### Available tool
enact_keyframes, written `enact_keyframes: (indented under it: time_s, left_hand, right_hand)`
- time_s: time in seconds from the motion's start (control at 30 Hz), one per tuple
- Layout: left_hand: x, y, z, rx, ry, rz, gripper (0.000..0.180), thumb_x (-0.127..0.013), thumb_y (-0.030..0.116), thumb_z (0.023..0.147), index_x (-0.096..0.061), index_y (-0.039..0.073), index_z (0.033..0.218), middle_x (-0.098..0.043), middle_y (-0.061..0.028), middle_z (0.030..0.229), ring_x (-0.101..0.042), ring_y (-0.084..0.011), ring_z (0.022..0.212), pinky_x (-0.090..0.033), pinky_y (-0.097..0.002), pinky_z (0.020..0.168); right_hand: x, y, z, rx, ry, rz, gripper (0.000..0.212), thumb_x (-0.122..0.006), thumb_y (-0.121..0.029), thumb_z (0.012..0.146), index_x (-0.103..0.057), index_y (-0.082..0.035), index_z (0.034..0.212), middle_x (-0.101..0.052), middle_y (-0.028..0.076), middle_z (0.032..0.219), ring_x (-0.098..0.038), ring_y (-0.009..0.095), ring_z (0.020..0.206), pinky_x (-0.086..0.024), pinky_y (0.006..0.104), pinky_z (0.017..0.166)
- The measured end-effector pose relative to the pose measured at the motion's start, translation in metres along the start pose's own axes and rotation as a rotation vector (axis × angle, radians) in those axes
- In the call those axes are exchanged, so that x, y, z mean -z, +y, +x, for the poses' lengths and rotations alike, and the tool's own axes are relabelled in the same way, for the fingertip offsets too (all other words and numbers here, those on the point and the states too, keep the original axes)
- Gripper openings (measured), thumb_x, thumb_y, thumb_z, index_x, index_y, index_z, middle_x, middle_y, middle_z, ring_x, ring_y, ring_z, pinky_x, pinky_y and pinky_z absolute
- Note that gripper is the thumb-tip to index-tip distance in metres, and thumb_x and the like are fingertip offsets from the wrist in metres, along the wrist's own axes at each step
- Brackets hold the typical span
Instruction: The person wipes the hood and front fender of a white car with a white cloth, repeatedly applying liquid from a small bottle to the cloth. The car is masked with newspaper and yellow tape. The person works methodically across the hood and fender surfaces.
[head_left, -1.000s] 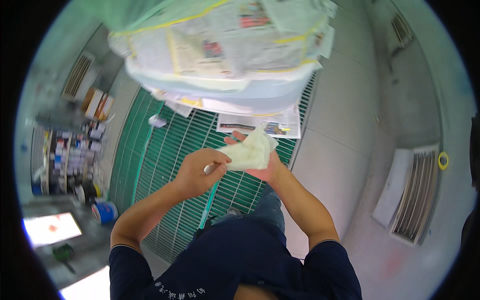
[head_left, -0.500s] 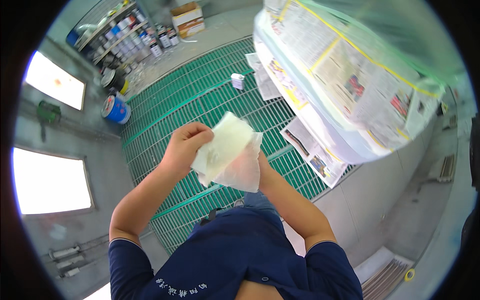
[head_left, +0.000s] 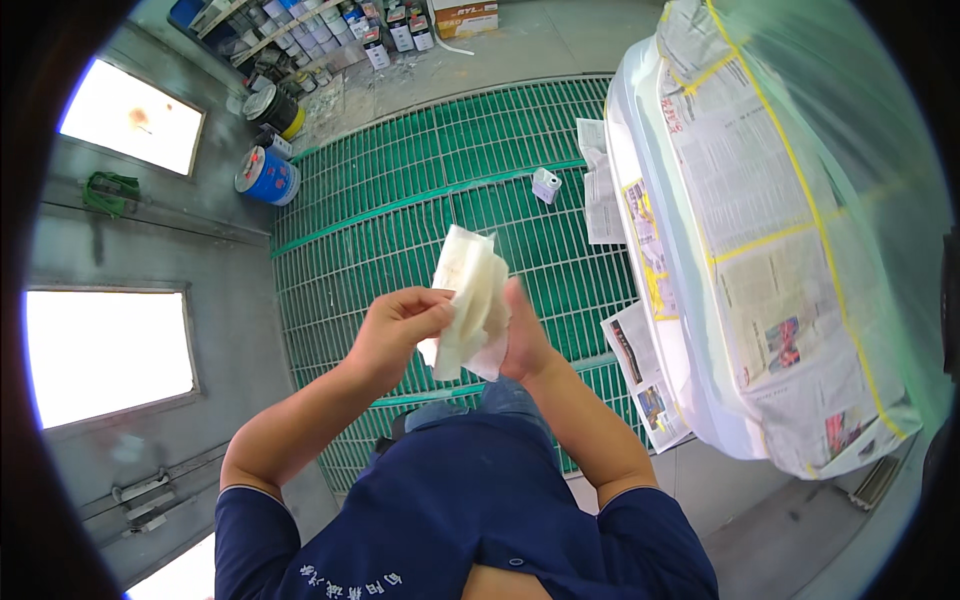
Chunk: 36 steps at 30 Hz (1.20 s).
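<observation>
In mid-air at centre, I have a crumpled pale sheet [head_left: 468,305]. Left hand [head_left: 393,332] pinches its left side; right hand [head_left: 526,338] is at its right edge, finger grip hidden, can't tell. Loose pinch could drop it onto the green grating [head_left: 390,245] below; hard tugging could tear it; swinging right could snag newspaper masking [head_left: 745,190].

The folded cream wipe [head_left: 470,300] is looking thin, soft and matt from here, creasing like gauzy cloth and turning sheer along its lower edge. Matt, wrinkled newspaper [head_left: 770,180] is covering the bodywork, and filmy, translucent plastic sheeting [head_left: 850,110] is catching a faint sheen beside it. The bare pale panel [head_left: 735,430] is appearing smooth. Underfoot, hard bars are forming the metal-looking grating [head_left: 380,250], while the blue pail [head_left: 268,178] is showing a glossy skin.
</observation>
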<state>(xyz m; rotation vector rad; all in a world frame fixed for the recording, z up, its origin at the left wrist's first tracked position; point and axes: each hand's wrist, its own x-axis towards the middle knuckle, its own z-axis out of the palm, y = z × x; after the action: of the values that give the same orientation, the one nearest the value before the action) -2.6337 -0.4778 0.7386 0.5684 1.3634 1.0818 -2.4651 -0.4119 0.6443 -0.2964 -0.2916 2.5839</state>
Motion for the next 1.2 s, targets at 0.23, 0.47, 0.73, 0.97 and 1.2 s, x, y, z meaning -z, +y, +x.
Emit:
enact_keyframes:
  time_s: [0.23, 0.47, 0.73, 0.97, 1.2]
  left_hand:
    - [0.014, 0.066, 0.082, 0.03, 0.13, -0.134, 0.01, -0.062, 0.013, 0.1, -0.066, 0.004, 0.102, -0.068, -0.0038, 0.092, -0.065, -0.0126, 0.082, -0.055, -0.0298, 0.078]
    - [0.076, 0.132, 0.165, 0.054, 0.275, -0.339, 0.015, -0.057, 0.015, 0.102, -0.064, 0.002, 0.104, -0.069, -0.0068, 0.095, -0.068, -0.0173, 0.087, -0.056, -0.0334, 0.08]
    - [0.165, 0.162, 0.298, 0.105, 0.008, -0.273, 0.026, -0.058, 0.015, 0.102, -0.063, -0.001, 0.121, -0.071, -0.0085, 0.108, -0.069, -0.0154, 0.094, -0.057, -0.0298, 0.084]
    - [0.229, 0.219, 0.409, -0.26, -0.028, 0.488, 0.065, -0.066, 0.039, 0.1, -0.05, -0.001, 0.148, -0.057, -0.0189, 0.145, -0.052, -0.0288, 0.14, -0.042, -0.0419, 0.115]
    - [0.251, 0.272, 0.503, 0.198, -0.526, 0.077, 0.077, -0.073, 0.048, 0.093, -0.053, -0.007, 0.143, -0.064, -0.0176, 0.134, -0.062, -0.0261, 0.123, -0.046, -0.0388, 0.107]
  right_hand:
    - [-0.016, -0.092, 0.07, -0.15, 0.326, -0.247, 0.055, -0.05, -0.031, 0.108, -0.042, 0.002, 0.151, -0.059, 0.019, 0.142, -0.063, 0.034, 0.127, -0.053, 0.0496, 0.106]
    - [-0.012, -0.159, 0.125, -0.064, 0.233, 0.013, 0.058, -0.056, -0.03, 0.103, -0.043, 0.001, 0.151, -0.058, 0.021, 0.145, -0.061, 0.035, 0.13, -0.05, 0.05, 0.111]
    - [-0.007, -0.191, 0.237, 0.037, 0.147, 0.029, 0.058, -0.057, -0.029, 0.102, -0.042, -0.004, 0.152, -0.057, 0.017, 0.145, -0.058, 0.035, 0.133, -0.046, 0.0516, 0.114]
    - [-0.032, -0.21, 0.386, 0.059, 0.317, -0.022, 0.061, -0.056, -0.031, 0.102, -0.04, -0.002, 0.153, -0.058, 0.018, 0.144, -0.058, 0.035, 0.133, -0.046, 0.051, 0.114]
    - [-0.01, -0.214, 0.501, 0.135, 0.251, 0.166, 0.06, -0.059, -0.016, 0.094, -0.042, 0.002, 0.15, -0.063, 0.019, 0.136, -0.064, 0.036, 0.125, -0.049, 0.0521, 0.111]
